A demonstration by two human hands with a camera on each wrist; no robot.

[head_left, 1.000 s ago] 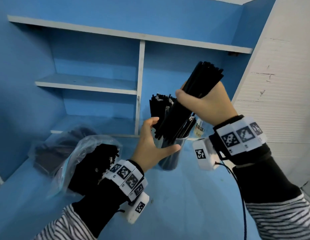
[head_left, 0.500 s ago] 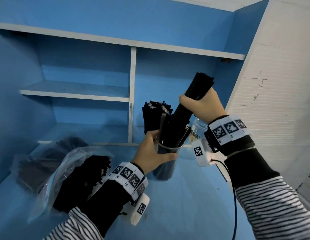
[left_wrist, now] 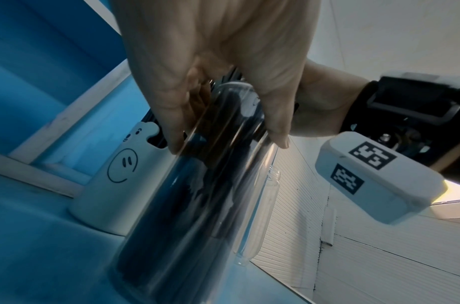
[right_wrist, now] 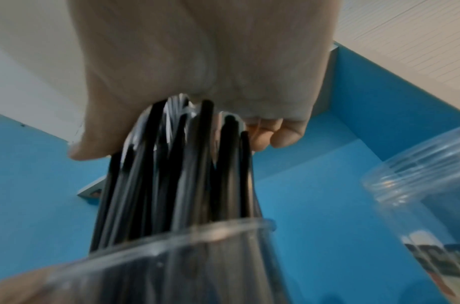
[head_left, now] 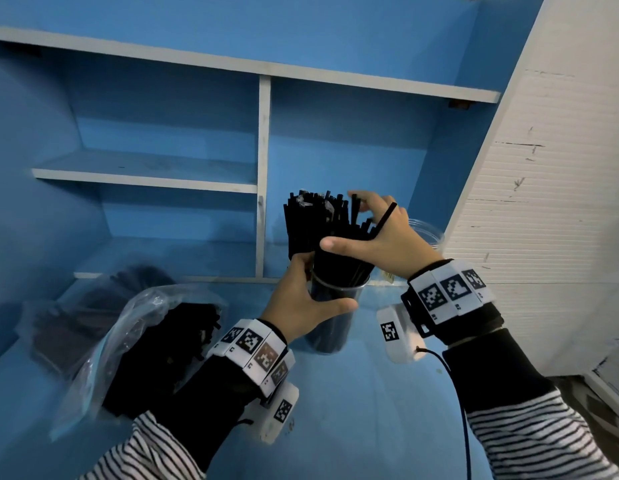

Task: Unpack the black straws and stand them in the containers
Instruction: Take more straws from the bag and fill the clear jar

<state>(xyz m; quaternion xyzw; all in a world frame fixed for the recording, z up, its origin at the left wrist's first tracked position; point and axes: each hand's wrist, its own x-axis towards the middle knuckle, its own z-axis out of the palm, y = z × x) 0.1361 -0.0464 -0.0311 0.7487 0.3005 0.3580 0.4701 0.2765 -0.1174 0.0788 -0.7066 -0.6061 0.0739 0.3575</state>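
The black straws [head_left: 327,244] stand bunched in a clear cup [head_left: 330,317] on the blue worktop [head_left: 370,410], their upper ends fanned out unevenly. The left hand [head_left: 301,306] wraps the cup just under its rim, fingers [left_wrist: 171,115] curled round the wall with the thumb opposite. The right hand [head_left: 380,237] lies against the upper straws with fingers [head_left: 367,199] spread and mostly straight. One loose straw [head_left: 384,220] slants across the back of that hand, outside the bunch.

Likely faults from here:

- The slanted straw is not seated in the cup — it could slide off and drop to the worktop when the right hand lifts.
- The cup is tall, narrow and top-heavy; sideways pressure from the right hand could tip it if the left grip slackens.
- Uneven ends may catch on the spread fingers and draw straws back out.

Behind the left fingers a white smiley holder [left_wrist: 119,176] already carries straws. An empty clear jar [right_wrist: 418,185] stands just beyond the right hand. An open plastic bag [head_left: 128,341] with more straws lies left of the left wrist — unpacking appears unfinished.
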